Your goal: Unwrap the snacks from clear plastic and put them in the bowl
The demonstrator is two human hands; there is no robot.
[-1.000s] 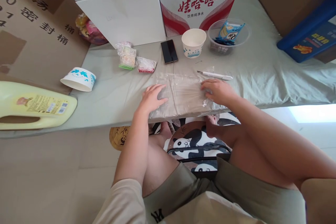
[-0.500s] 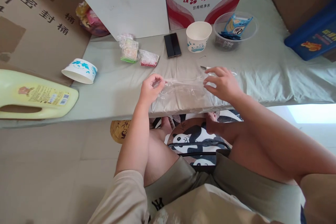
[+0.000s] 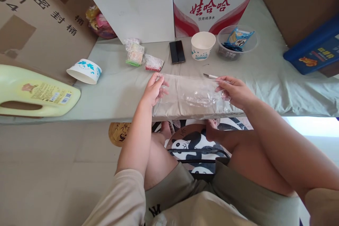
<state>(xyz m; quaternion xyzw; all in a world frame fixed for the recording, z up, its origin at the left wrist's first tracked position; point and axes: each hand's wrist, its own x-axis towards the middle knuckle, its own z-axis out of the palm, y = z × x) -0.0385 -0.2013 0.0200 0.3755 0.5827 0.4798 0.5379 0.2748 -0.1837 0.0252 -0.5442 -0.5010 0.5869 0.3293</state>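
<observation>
Transparent plastic film [image 3: 182, 90] spans the gap between both grips: left hand [image 3: 155, 90] pinches its far left corner between thumb and fingers, right hand [image 3: 235, 90] pinches the opposite edge. Between the grips, bodyward, crumpled folds show against grey-green cloth [image 3: 119, 91]. Just beyond the right hand: white-handled craft knife [image 3: 211, 76]. Beyond the left grip: red-based wrapped packet [image 3: 154, 63]. Farther out: black smartphone [image 3: 177, 52], white paper cup [image 3: 202, 50] beside clear tub [image 3: 229, 55] of blue sachets [image 3: 239, 39].

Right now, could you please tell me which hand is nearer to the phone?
Left; the left hand is front-left of the phone, the right hand farther off, front-right.
</observation>
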